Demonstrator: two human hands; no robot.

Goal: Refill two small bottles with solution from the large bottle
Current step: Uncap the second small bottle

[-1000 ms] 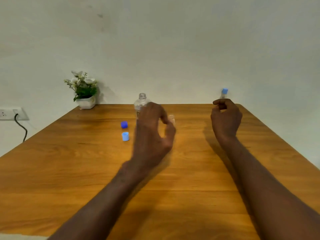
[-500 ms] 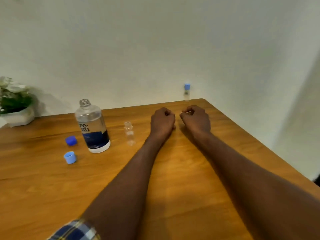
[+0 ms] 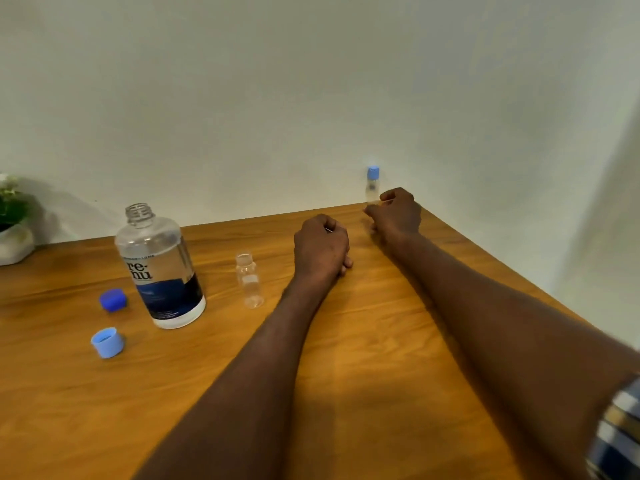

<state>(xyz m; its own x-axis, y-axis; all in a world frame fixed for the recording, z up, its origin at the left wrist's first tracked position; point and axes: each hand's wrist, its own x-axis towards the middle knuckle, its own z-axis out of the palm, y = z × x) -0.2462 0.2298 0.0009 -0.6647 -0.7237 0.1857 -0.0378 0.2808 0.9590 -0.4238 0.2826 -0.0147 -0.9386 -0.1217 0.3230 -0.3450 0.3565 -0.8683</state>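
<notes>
Near the upper right of the frame, at the far corner of the wooden counter (image 3: 363,341), the right hand (image 3: 396,213) reaches with loosely curled fingers toward the capped small bottle (image 3: 372,185), which stands upright against the wall with a light blue cap on. Whether the fingertips already touch it I cannot tell; nothing seems gripped yet. Left of it, at centre frame, the left hand (image 3: 322,245) rests on the counter as a closed fist, holding nothing visible.

The step in hand looks like fetching that second small bottle. To do it well, the hand should pinch it low on the body, keep it upright, and bring it beside the open small bottle (image 3: 249,280), which stands uncapped and apparently empty at centre left. The idle left hand could then steady it while the cap is twisted off.

Further left stands the large bottle (image 3: 161,268), open at the neck, clear solution showing above a dark blue label; its white lettering reads "re-nu", with smaller print above too fine to read. Two loose caps lie at its left: a dark blue cap (image 3: 113,299) and a light blue cap (image 3: 107,342), open side up. A potted plant (image 3: 12,223) sits at the left edge.
</notes>
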